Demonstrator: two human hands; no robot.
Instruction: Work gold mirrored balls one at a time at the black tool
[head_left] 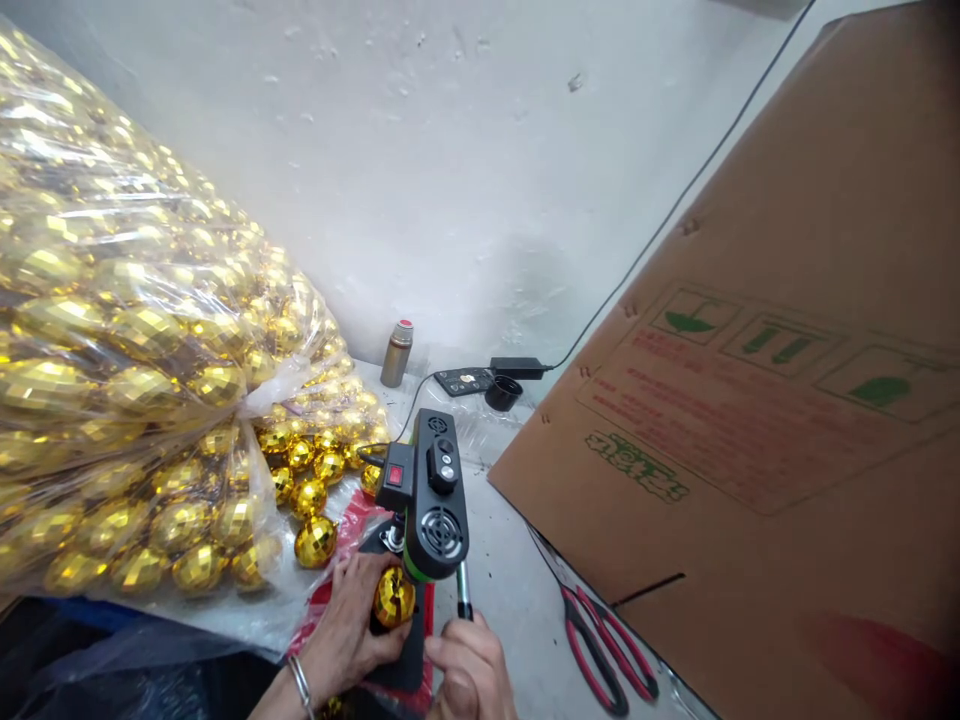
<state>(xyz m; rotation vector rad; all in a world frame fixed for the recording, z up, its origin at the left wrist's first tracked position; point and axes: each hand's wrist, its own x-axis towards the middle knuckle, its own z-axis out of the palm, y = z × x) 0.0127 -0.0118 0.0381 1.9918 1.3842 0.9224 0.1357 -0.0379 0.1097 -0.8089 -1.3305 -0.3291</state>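
Observation:
My left hand [349, 620], with a metal bangle at the wrist, has its thumb and fingers closed around a gold faceted ball [394, 598]. That ball sits on the dark base [409, 665] of a small black bench machine [439, 500] that looks like a mini drill press, just under the front of its head. A dark slot or gap shows on top of the ball. Curled at the lower end of the machine's metal lever [463, 590] is my right hand [474, 668], its fingers closed on the black tip. The tool end beneath the head is hidden.
Left, a large clear plastic bag [150, 330] bulges with gold balls; loose gold balls [315, 542] lie beside it. A cardboard box [750, 400] leans in from the right, with red-handled scissors [604, 650] below. Behind stand a flask [397, 355], black cup [503, 393] and power adapter [517, 368].

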